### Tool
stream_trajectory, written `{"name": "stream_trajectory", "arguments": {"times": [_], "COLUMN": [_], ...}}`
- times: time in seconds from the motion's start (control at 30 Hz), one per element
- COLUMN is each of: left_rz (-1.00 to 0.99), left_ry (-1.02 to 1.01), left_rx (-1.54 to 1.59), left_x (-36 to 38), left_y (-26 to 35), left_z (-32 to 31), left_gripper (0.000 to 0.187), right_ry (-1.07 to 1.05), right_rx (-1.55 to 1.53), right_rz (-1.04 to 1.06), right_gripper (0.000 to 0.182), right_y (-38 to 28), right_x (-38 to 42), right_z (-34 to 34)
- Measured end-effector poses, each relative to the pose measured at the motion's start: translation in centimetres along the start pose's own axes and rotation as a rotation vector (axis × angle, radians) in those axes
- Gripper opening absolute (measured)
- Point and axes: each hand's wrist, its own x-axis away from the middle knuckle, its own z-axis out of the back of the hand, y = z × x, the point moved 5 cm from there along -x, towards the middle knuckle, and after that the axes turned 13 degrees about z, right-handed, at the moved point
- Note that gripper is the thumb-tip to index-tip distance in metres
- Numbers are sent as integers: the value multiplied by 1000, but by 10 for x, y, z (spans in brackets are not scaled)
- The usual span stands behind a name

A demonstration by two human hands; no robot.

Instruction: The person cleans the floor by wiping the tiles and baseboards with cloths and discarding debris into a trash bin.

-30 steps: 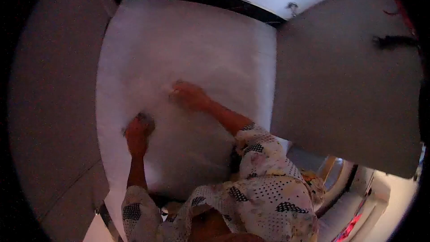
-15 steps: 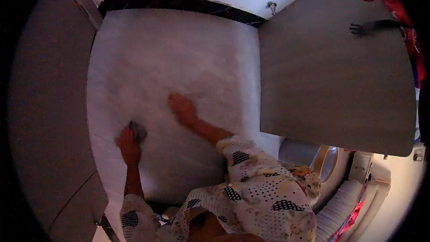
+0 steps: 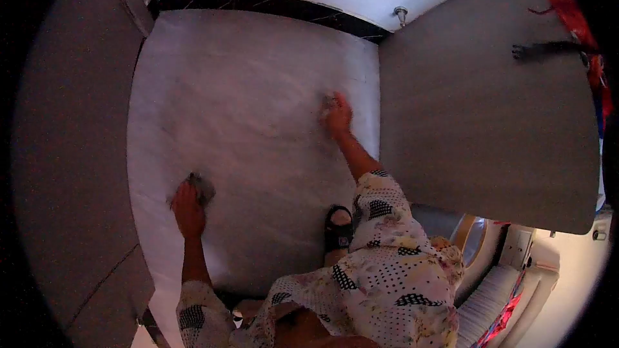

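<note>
Low over the pale, marble-like floor (image 3: 258,96), my left hand (image 3: 188,212) is closed around a small dark grey, soft-looking thing (image 3: 205,189). Its kind is too dim to tell. Farther forward and to the right, my right hand (image 3: 340,118) is down at the floor with its fingers curled. A blurred greyish patch (image 3: 328,100) shows at those fingertips, and I cannot make out what it is.
A grey door panel (image 3: 483,109) stands at the right, near a metal doorstop (image 3: 401,14). Black skirting (image 3: 271,6) runs along the far wall. Grey panels (image 3: 77,142) rise on the left. My sandalled foot (image 3: 338,222) is below my right hand.
My right hand has swept forward and to the right over the floor, and my sandalled foot has come into sight. My left hand stays in nearly the same place with the grey thing.
</note>
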Motion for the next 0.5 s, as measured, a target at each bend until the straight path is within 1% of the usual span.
{"name": "stream_trajectory", "arguments": {"times": [0.03, 0.07, 0.17, 0.27, 0.3, 0.33, 0.37, 0.4, 0.47, 0.5], "left_rz": [-13, -26, -8, 51, 33, 18, 3, 16, 49, 34], "left_ry": [9, 18, 10, 21, 49, 79, 105, 31, -110, -60], "left_rx": [-2, -3, -30, 76, 46, 13, -24, -19, 4, 0], "left_x": [1, 2, 15, 28, 34, 41, 45, 45, 46, 50], "left_y": [-1, -1, -6, -14, -18, -25, -30, -32, -29, -33], "left_z": [0, 0, 10, 12, 13, 14, 15, 19, 21, 17], "left_gripper": [44, 44, 45, 46, 47, 48, 49, 50, 52, 53], "right_ry": [110, 216, 175, -144, -133, -123, -193, -262, -550, -288], "right_rx": [-41, 162, 644, 974, 868, 755, 840, 924, 1465, 1212], "right_rz": [-119, -163, -5, -297, -422, -542, -530, -515, -147, -121], "right_gripper": [39, 36, 38, 43, 44, 45, 46, 47, 48, 48], "right_y": [19, 3, 33, 89, 70, 17, 5, -5, 20, 23], "right_x": [-5, -11, 9, 70, 70, 58, 53, 48, 20, 5], "right_z": [19, 54, 88, 79, 85, 94, 92, 90, 78, 83]}}
